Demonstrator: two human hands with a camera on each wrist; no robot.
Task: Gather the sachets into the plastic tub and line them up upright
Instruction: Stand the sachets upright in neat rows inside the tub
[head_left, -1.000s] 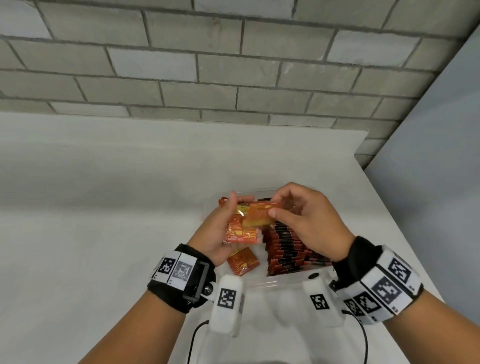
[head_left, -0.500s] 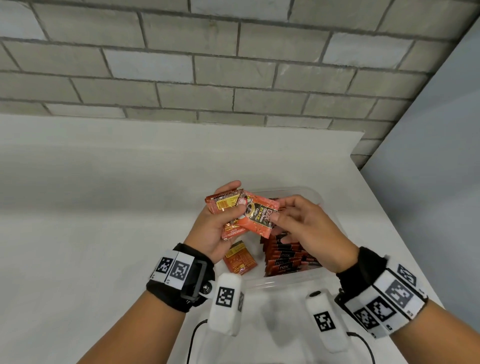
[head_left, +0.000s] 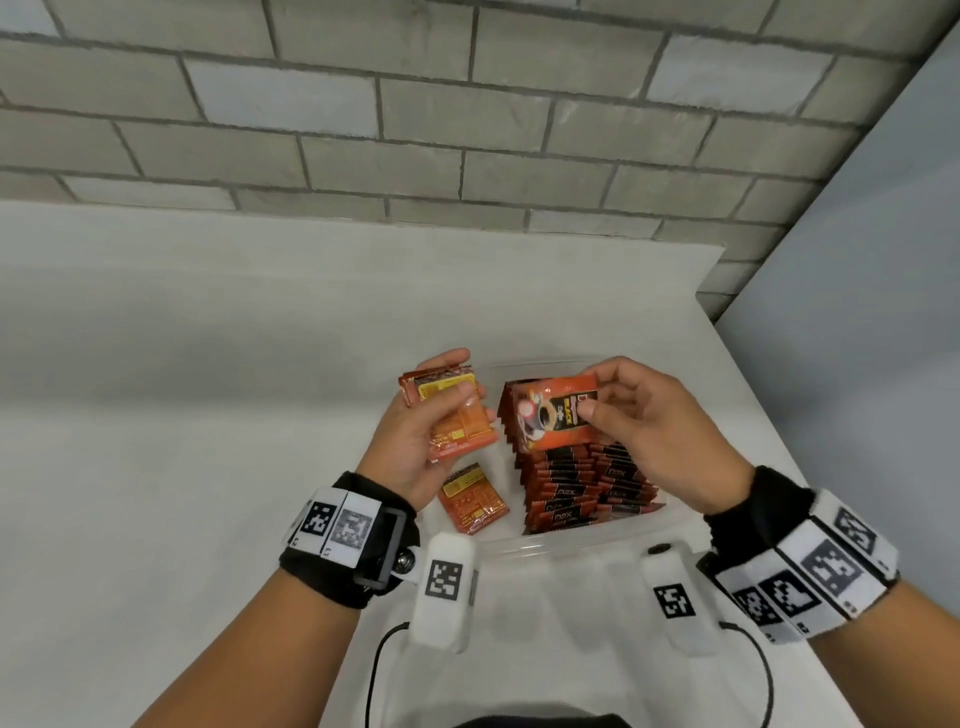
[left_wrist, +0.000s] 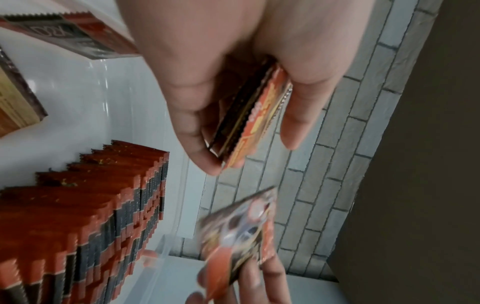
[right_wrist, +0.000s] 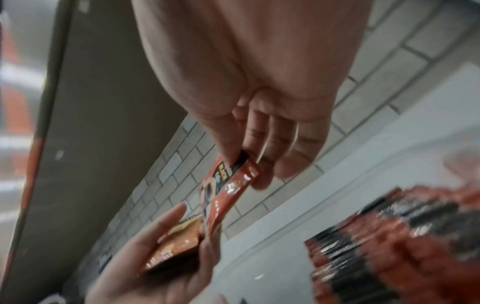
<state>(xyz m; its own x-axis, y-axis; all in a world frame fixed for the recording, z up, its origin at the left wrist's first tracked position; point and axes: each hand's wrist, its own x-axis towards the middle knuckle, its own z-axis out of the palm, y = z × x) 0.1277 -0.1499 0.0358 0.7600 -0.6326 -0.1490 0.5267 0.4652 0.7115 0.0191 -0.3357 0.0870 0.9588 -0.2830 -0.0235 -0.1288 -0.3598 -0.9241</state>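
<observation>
The left hand (head_left: 421, 441) grips a small stack of sachets (head_left: 449, 410), thumb across the printed back of the top one and fingers curled behind; the left wrist view shows the stack edge-on, clamped between thumb and fingers (left_wrist: 298, 115). This held stack sits just to the left of the plastic tub (head_left: 519, 543) and above the white tabletop (head_left: 208, 415).

The right hand (head_left: 649, 431) pinches a single sachet (head_left: 553, 413) by its right edge, thumb in front and fingertips behind. The sachet faces up towards the head camera, showing a coffee cup on an orange and black print. It hangs over the far end of the tub, apart from the left hand's stack, with a gap of bare tub between them. In the right wrist view the same sachet (right_wrist: 226, 185) points down from the pinch towards the left palm.

Under and just nearer than the right hand, a long row of sachets (head_left: 582, 488) stands on edge inside the tub, packed face to face along its right side. In the left wrist view the row (left_wrist: 91, 205) shows its serrated top edges.

One loose sachet (head_left: 472, 498) lies flat on the tub floor, just below the left hand and left of the row.

Behind both hands the tabletop meets a grey brick wall (head_left: 467, 130).
</observation>
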